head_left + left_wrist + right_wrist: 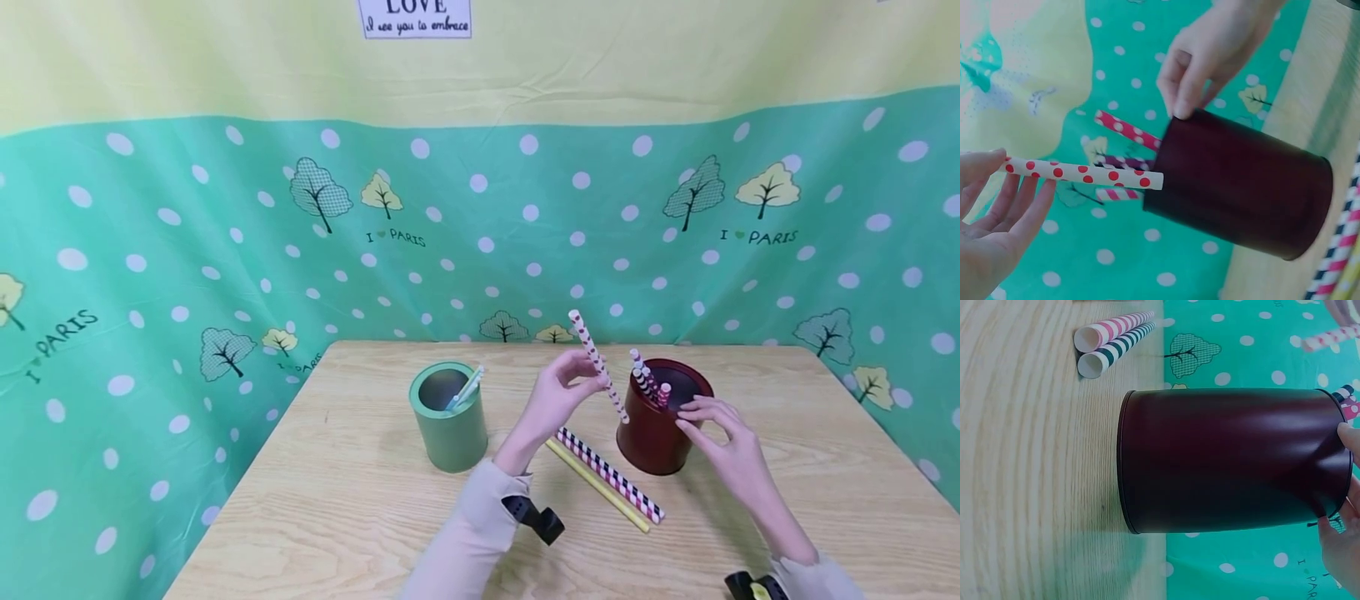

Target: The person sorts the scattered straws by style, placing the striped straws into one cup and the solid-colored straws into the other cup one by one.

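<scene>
In the head view my left hand (557, 393) pinches a white paper straw with red dots (590, 348) between thumb and fingers. The straw slants, its lower end in the air beside the rim of a dark red cup (654, 442). Several patterned straws (664, 394) stand in that cup. On the cup's right side my right hand (726, 442) grips the rim, with thumb and fingertips on the wall in the right wrist view. In the left wrist view the dotted straw (1085, 174) points towards the cup's mouth; the cup (1241, 181) hides the lower parts of its straws.
A green cup (453, 437) holding light blue and white straws (468, 389) stands to the left. Striped straws (611, 472) in black and pink, plus a yellow straw (600, 487), lie on the wooden table (337, 500) between the cups. A polka-dot cloth (480, 225) hangs behind.
</scene>
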### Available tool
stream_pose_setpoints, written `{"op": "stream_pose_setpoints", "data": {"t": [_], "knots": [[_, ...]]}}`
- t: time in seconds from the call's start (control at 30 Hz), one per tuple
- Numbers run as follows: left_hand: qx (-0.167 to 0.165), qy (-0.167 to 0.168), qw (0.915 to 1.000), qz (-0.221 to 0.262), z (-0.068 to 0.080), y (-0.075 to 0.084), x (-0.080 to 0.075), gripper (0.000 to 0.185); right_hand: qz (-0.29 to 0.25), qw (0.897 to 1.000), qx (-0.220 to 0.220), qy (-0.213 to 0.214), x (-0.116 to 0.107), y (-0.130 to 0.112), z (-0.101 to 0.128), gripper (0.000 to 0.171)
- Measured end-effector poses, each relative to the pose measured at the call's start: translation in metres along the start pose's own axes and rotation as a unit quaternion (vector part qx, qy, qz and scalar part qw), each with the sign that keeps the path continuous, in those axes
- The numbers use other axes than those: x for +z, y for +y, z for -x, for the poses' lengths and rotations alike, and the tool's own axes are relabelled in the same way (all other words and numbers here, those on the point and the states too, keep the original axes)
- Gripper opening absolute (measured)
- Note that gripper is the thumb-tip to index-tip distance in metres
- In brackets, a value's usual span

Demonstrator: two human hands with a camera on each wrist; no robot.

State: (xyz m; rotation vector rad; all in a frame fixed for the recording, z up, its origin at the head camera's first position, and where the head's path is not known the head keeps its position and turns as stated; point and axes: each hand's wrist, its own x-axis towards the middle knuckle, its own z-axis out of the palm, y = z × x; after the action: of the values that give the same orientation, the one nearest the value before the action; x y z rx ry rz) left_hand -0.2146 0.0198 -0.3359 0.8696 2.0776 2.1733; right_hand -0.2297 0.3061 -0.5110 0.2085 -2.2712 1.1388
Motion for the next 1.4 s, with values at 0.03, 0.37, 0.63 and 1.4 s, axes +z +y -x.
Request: {"op": "stream_pose_setpoints", "data": {"t": [0.03, 0.37, 0.63, 1.4], "knots": [[0.006, 0.004, 1.0000, 0.003, -0.001, 0.002, 0.001, 0.028, -0.001, 1.000, 0.000, 0.000, 0.000, 0.000, 0.001, 0.014], [0.043, 0.001, 0.9988, 0.026, -0.020, 0.017, 0.011, 0.028, -0.013, 1.000, -0.014, 0.007, -0.003, 0.000, 0.000, 0.017], [0.059, 0.006, 0.9982, 0.014, -0.040, 0.002, 0.020, 0.027, -0.016, 1.000, -0.017, 0.006, -0.003, -0.001, 0.001, 0.018], [0.035, 0.008, 0.9980, -0.051, -0.062, -0.004, 0.034, 0.028, -0.008, 1.000, -0.015, 0.000, -0.001, -0.001, -0.001, 0.018]]}}
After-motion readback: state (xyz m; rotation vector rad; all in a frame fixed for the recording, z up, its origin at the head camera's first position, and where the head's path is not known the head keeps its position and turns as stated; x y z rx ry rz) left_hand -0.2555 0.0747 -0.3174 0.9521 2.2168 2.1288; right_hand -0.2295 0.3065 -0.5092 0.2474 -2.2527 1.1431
